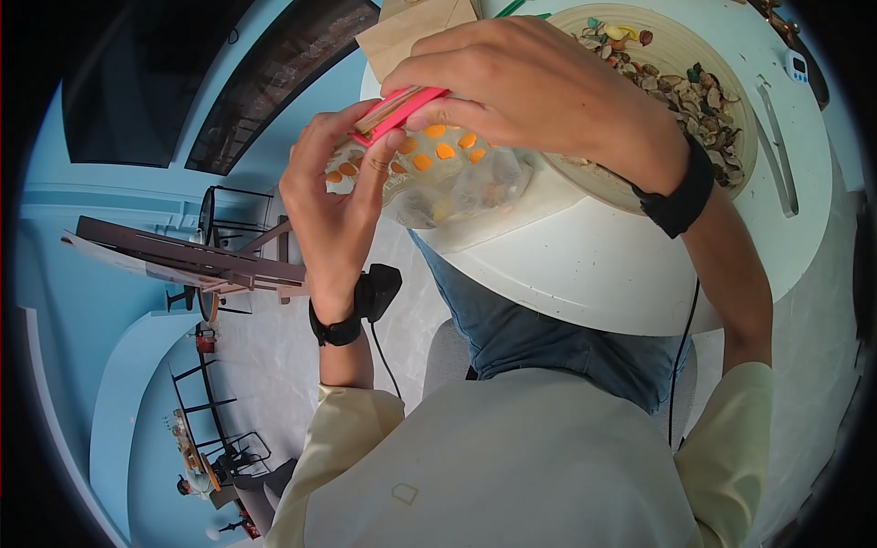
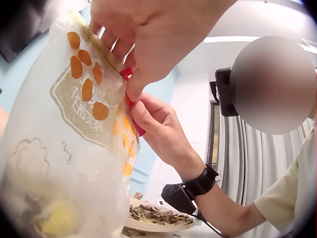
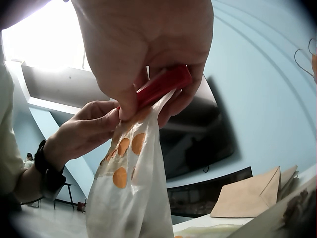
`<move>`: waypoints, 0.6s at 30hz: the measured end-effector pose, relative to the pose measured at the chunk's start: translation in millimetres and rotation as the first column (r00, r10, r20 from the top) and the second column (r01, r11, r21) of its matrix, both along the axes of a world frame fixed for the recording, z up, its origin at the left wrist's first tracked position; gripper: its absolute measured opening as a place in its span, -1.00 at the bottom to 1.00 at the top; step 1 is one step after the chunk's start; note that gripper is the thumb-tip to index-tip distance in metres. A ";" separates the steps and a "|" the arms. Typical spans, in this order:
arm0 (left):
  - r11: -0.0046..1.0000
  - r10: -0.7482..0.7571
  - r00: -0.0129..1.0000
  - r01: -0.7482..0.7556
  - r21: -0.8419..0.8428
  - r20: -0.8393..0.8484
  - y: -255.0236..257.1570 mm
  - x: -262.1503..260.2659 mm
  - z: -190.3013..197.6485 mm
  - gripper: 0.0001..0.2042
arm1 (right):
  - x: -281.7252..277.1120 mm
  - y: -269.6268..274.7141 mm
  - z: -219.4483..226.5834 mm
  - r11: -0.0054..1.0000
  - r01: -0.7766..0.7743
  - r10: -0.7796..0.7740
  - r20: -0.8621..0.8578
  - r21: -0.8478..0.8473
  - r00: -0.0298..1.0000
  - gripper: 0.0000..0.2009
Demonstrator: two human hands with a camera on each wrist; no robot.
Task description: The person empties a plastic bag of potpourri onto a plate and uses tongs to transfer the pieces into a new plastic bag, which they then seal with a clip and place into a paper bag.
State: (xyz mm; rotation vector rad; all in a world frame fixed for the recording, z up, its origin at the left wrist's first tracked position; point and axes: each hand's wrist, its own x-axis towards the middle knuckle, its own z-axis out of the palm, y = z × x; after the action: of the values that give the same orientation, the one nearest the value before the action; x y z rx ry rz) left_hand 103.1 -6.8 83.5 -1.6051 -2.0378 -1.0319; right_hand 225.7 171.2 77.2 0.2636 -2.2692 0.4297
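Observation:
Both hands are raised over the table around a red bag clip (image 1: 402, 111) at the mouth of a translucent plastic bag (image 2: 34, 129). The bag hangs below the clip and has orange dots and a pale printed label; something yellowish shows through its lower part in the left wrist view. My left hand (image 1: 333, 187) pinches one end of the clip and the bag's top edge between thumb and fingers. Farther along, my right hand (image 1: 530, 87) grips the clip, thumb underneath and fingers over it. In the right wrist view the clip (image 3: 168, 87) lies across the gathered bag top.
A large round tray (image 1: 744, 169) of dried, dark slices stands on the white table (image 1: 585, 265), right of the bag. Metal tongs (image 1: 776, 151) and a small timer (image 1: 797, 66) lie beyond it. Brown paper bags (image 1: 411, 36) stand at the back.

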 end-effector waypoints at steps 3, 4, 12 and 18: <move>0.998 -0.021 1.000 0.021 -0.055 0.010 -1.4 1.9 1.1 -0.70 | 2.7 1.4 -1.8 0.999 -0.009 0.010 0.045 -0.033 0.999 -0.78; 0.998 -0.019 1.000 0.020 -0.055 0.009 -2.1 5.2 2.7 -0.70 | 2.7 1.5 -1.9 0.999 -0.012 0.015 0.060 -0.044 0.998 -0.78; 0.998 -0.048 0.978 0.040 0.045 0.202 -10.5 0.4 5.6 -0.84 | -0.2 12.8 -7.9 0.995 0.015 -0.003 -0.121 0.097 0.993 -0.78; 0.996 -0.073 0.997 0.073 0.047 0.003 -10.6 -3.5 6.8 -0.93 | -1.8 3.9 -3.0 0.993 0.014 -0.002 -0.105 0.115 0.994 -0.79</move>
State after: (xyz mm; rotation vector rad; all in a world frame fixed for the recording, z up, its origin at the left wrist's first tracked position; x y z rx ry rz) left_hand 99.7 -17.3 90.3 -1.6655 -1.9568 -1.1019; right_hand 224.0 175.0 74.2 0.3278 -2.1941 0.2741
